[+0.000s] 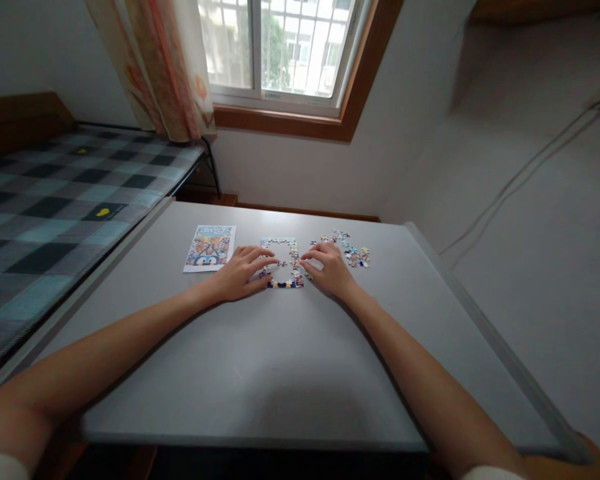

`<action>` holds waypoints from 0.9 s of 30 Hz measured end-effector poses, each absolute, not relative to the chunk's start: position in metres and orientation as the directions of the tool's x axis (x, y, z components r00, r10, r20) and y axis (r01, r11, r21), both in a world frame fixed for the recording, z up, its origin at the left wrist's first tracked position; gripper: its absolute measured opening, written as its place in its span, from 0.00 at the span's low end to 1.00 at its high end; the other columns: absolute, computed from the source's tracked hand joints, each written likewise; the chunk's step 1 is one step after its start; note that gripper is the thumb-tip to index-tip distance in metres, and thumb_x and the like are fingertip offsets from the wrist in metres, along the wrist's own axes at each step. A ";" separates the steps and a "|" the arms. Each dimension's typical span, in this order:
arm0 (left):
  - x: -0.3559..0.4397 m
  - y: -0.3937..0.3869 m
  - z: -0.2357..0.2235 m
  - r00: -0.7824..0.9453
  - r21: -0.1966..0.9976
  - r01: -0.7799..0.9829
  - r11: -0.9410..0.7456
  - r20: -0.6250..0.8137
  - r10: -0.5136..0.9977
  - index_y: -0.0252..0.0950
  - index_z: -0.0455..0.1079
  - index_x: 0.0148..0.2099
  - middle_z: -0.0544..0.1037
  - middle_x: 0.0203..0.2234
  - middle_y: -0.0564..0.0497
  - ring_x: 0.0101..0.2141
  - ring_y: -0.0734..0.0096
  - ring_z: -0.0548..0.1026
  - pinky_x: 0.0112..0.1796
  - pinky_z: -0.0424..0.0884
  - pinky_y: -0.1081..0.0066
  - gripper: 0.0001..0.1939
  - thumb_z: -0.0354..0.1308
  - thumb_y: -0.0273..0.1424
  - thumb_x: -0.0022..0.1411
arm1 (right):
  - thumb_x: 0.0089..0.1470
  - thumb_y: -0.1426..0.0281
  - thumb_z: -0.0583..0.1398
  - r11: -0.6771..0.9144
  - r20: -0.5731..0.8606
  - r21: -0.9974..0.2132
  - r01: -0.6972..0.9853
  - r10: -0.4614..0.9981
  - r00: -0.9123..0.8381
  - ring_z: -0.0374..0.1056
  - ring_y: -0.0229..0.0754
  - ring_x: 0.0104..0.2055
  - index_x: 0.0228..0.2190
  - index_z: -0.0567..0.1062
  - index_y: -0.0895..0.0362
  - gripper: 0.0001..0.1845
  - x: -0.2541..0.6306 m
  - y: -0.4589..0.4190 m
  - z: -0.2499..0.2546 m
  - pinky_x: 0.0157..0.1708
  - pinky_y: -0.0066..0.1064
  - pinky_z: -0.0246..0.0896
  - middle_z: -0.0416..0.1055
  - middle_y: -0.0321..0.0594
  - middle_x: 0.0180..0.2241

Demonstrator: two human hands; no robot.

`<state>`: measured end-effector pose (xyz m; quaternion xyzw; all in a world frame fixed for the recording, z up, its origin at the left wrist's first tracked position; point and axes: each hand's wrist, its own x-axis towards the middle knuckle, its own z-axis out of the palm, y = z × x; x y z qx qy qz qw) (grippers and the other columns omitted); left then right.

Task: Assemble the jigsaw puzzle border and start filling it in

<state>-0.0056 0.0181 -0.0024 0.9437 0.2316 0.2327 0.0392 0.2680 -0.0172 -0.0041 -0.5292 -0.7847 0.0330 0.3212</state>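
On the grey table (260,373) lies a partly joined jigsaw puzzle (283,285), a rectangular frame of pieces around a bare middle. A few joined puzzle pieces (282,263) lie inside that frame. My left hand (243,272) rests over the frame's left side, fingers spread, the index fingertip close to the inner pieces. At the right side is my right hand (327,268), its thumb and fingers curled at the frame's edge; whether a piece is between them is too small to see. Loose puzzle pieces (357,257) are scattered beyond and right of my right hand.
A printed picture sheet (210,248) with a penguin lies left of the puzzle. A bed with a checked cover (95,180) stands to the left. Behind the table are a curtain (165,73) and a barred window (280,53). A cable (520,173) hangs along the right wall.
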 end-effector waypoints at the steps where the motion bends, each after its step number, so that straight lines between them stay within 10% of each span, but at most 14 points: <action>1: -0.006 0.018 -0.003 0.782 0.184 0.420 -0.889 0.423 0.457 0.40 0.68 0.58 0.73 0.54 0.45 0.55 0.60 0.68 0.56 0.60 0.57 0.19 0.50 0.40 0.69 | 0.57 0.64 0.63 0.421 0.429 -0.390 0.819 0.870 -0.243 0.65 0.45 0.44 0.33 0.81 0.54 0.08 0.263 -0.015 -0.002 0.51 0.41 0.56 0.74 0.42 0.36; 11: -0.006 0.017 -0.003 0.775 0.199 0.422 -0.885 0.427 0.465 0.39 0.70 0.56 0.74 0.50 0.45 0.52 0.62 0.69 0.54 0.62 0.59 0.17 0.51 0.38 0.69 | 0.53 0.65 0.66 0.280 0.159 -0.361 0.889 0.958 -0.238 0.63 0.46 0.44 0.34 0.82 0.52 0.06 0.226 0.007 0.010 0.46 0.37 0.54 0.73 0.43 0.38; 27: -0.007 0.017 -0.005 0.767 0.221 0.439 -0.871 0.412 0.491 0.39 0.68 0.57 0.70 0.52 0.42 0.53 0.59 0.68 0.55 0.64 0.56 0.19 0.50 0.39 0.69 | 0.44 0.68 0.66 0.164 0.146 -0.855 0.492 0.986 -0.075 0.67 0.34 0.28 0.31 0.79 0.59 0.10 0.257 0.008 0.014 0.31 0.27 0.60 0.77 0.38 0.28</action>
